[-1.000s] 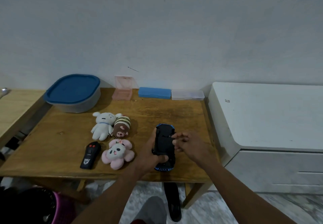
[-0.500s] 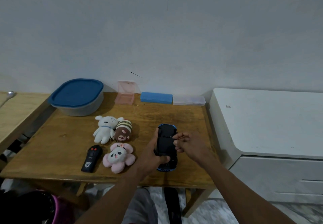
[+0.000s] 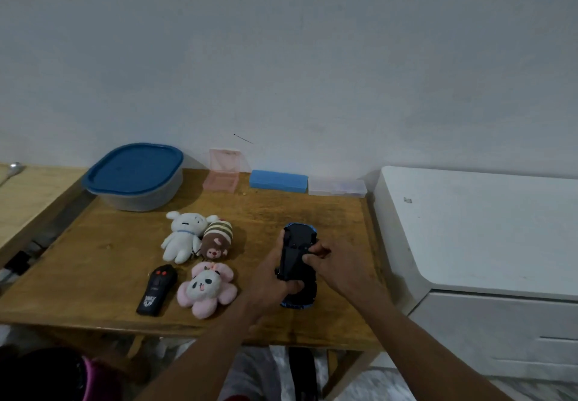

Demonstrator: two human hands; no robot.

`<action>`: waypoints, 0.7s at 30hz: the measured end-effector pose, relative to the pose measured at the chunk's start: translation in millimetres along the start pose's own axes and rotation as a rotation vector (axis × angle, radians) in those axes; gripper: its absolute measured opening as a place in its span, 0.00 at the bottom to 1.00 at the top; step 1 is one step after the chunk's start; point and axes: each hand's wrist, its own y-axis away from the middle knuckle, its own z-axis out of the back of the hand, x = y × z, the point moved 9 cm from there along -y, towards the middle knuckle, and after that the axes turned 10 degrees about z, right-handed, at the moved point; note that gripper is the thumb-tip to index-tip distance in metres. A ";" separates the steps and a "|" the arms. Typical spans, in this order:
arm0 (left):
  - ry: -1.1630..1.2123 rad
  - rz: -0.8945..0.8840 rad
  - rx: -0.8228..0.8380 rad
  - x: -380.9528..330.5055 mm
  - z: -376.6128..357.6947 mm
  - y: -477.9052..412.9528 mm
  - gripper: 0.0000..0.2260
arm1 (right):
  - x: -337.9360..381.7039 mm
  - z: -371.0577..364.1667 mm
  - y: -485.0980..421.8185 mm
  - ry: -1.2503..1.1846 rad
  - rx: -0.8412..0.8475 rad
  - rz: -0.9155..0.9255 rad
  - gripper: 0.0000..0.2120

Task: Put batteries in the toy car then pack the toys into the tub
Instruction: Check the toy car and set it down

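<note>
The blue toy car (image 3: 298,238) lies upside down near the table's right front, its black underside up. My left hand (image 3: 269,285) grips it from the left side. My right hand (image 3: 334,263) pinches the black battery cover (image 3: 292,260), which is tilted up off the underside. A grey tub with a blue lid (image 3: 134,175) stands shut at the back left. A white plush (image 3: 184,235), a brown striped plush (image 3: 217,239) and a pink panda plush (image 3: 205,288) lie mid-table. The black remote (image 3: 156,289) lies left of the panda plush.
A pink open case (image 3: 222,178), a blue box (image 3: 278,180) and a clear case (image 3: 337,188) line the wall. A white cabinet (image 3: 484,232) stands right of the wooden table (image 3: 93,263). A second table (image 3: 28,194) adjoins on the left.
The battery cover has lifted away from the car's underside under my right fingers. The view has shifted slightly; the toys on the table have not moved.
</note>
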 end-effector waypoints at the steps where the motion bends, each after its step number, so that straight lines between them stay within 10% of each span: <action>1: -0.001 0.000 -0.001 -1.3 -0.6 -1.2 0.46 | 0.2 -0.6 -0.2 0.012 -0.007 -0.017 0.10; 21: 0.107 -0.005 -0.063 0.1 -7.8 -7.6 0.36 | -22.8 -3.2 0.5 -0.215 -0.095 -0.271 0.19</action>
